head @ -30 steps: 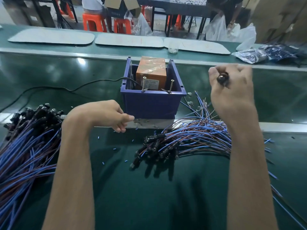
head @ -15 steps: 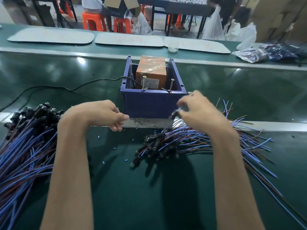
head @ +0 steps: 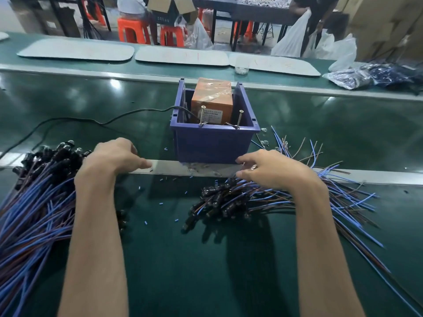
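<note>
A pile of blue and brown wires with black connector ends (head: 219, 202) lies on the green mat in front of a blue plastic bin (head: 212, 145). My right hand (head: 272, 168) rests on top of this pile, thumb and forefinger pointing left and slightly apart, nothing visible between them. My left hand (head: 114, 156) lies with loosely curled fingers on the metal strip (head: 169, 168) left of the bin, holding nothing that shows. A second, larger bundle of the same wires (head: 39, 202) lies at the far left, beside my left wrist.
An orange taped box (head: 212, 97) and two upright screws (head: 202, 115) sit in the bin. A black cable (head: 91, 121) runs left from it. Small blue wire offcuts (head: 161, 203) dot the mat. Grey pads and plastic bags (head: 350, 78) lie on the far belt; people work behind.
My right hand, which held a black connector up high, came down to the bin's front and now rests on the wire pile. My left hand stayed put.
</note>
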### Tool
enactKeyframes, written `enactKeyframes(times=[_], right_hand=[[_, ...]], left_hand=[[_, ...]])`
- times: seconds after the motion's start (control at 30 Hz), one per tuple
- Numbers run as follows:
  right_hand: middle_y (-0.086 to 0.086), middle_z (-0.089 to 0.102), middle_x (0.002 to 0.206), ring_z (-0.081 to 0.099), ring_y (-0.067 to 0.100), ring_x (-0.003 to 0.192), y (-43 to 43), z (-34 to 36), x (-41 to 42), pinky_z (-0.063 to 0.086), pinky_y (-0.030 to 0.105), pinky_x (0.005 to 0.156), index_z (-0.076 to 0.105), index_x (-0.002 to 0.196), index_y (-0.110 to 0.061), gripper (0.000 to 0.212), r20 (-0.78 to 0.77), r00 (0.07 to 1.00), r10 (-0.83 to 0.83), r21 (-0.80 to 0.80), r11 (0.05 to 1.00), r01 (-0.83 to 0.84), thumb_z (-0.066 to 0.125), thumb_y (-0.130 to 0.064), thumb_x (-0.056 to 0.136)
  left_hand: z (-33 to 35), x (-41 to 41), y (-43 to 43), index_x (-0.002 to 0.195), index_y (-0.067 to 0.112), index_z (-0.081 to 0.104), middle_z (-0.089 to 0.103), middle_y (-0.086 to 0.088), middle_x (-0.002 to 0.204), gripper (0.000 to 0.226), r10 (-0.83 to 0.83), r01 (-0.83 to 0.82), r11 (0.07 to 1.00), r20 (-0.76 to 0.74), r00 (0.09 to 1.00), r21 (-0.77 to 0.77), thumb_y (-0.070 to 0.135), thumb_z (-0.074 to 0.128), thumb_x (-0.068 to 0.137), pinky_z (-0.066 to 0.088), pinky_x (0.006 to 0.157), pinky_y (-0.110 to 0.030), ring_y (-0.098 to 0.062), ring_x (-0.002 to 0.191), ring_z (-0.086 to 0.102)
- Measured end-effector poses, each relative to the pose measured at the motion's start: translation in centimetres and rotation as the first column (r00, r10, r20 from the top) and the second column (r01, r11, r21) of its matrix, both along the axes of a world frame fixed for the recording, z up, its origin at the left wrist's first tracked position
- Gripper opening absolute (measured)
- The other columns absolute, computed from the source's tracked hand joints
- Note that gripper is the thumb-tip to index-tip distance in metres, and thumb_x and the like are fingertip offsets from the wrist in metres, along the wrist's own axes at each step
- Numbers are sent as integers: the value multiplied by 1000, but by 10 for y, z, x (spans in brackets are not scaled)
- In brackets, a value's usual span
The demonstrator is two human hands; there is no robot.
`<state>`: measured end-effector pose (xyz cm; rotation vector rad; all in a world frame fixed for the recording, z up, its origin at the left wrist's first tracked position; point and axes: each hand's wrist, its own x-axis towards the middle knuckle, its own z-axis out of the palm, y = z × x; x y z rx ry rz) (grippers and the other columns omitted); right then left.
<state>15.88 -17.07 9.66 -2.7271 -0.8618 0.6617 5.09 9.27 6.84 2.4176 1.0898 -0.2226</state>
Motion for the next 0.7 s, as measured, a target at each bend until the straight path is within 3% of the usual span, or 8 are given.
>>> enactKeyframes(times=[0.1,0.3,0.47,0.6,0.7], right_hand=[[-5,57,132,50,18,121,-2,1,0,38,31,96,46,139,-31,47,-8,1000,12,1,1000,-12,53,-43,95],[-4,55,134,50,18,121,-2,1,1,40,35,100,43,141,-32,52,-20,999,25,-5,1000,-25,54,-48,93],[-6,53,137,48,17,124,-4,1,1,39,36,104,41,142,-32,54,-33,999,39,-5,999,-40,53,-50,93],[-10,55,133,50,14,120,-5,-1,2,39,30,96,41,142,-33,54,-46,998,32,18,999,-32,53,-50,92],[-11,56,132,51,13,118,-6,0,2,38,29,91,40,142,-34,55,-41,999,31,22,999,-30,53,-52,92]], left_hand=[[-2,-6,7,122,17,59,59,-9,129,58,34,-34,999,-21,999,1,39,81,73,41,103,-40,-28,119,53],[-14,-8,24,103,20,63,64,-10,120,35,30,-30,997,-4,1000,-65,18,83,73,42,104,-41,-29,112,58],[-25,-17,38,97,18,65,67,-8,106,30,97,-91,994,128,987,-56,4,78,74,43,102,-37,-29,107,59],[-26,-17,36,80,27,63,69,-10,105,31,148,-143,989,151,977,-44,-2,73,74,46,101,-42,-31,105,61],[-23,-17,32,78,30,64,70,-10,102,33,159,-154,987,180,971,-42,-1,71,74,47,99,-43,-31,104,61]])
